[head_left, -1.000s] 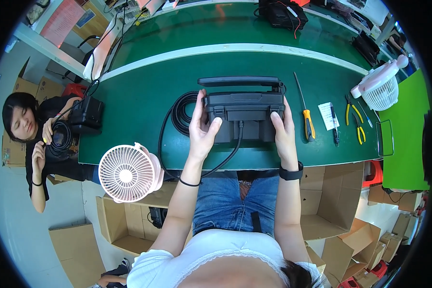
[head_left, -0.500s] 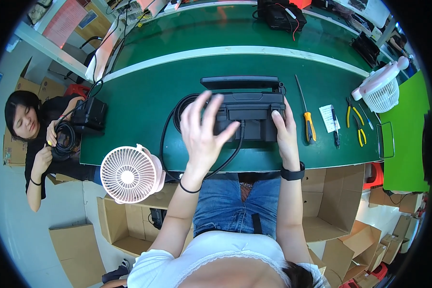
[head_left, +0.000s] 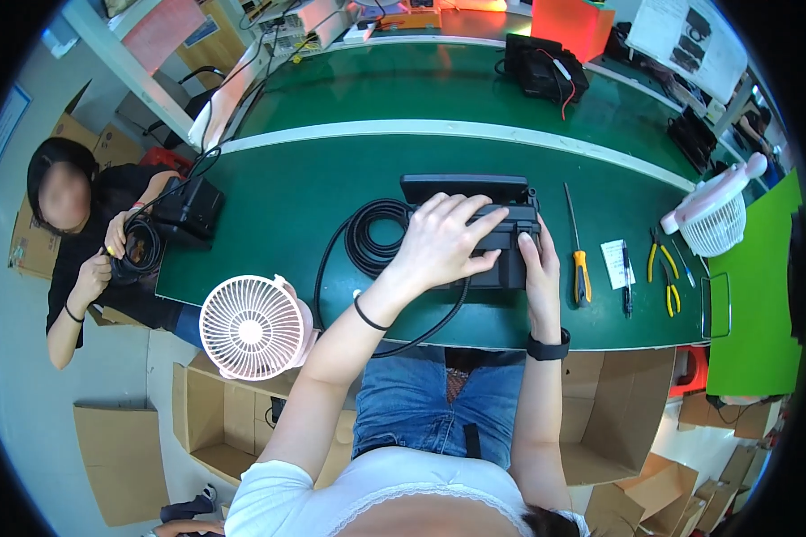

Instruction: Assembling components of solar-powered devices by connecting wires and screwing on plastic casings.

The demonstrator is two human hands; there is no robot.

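A black box-shaped device (head_left: 506, 273) sits on the green workbench in front of me, with a flat black panel (head_left: 464, 185) raised along its far side. Over the top of the device lies my left hand (head_left: 443, 234), its fingers stretched out and its thumb apart; it hides much of the box. My right hand (head_left: 539, 268) grips the device's right end, thumb on the near face and fingers round the side. From the device a black cable (head_left: 439, 329) loops toward me and runs to a coil (head_left: 354, 242) at its left.
To the right lie a screwdriver (head_left: 581, 268), a paper slip (head_left: 613, 259), a pen (head_left: 627, 291) and yellow-handled pliers (head_left: 669, 282). A pink fan (head_left: 251, 329) stands at the front left, a white fan (head_left: 716, 215) at the right. A co-worker (head_left: 81, 224) handles coiled cable at the left.
My left hand has come down from above the device and moved right onto its top. My right hand keeps its hold at the right end. The view has shifted a little.
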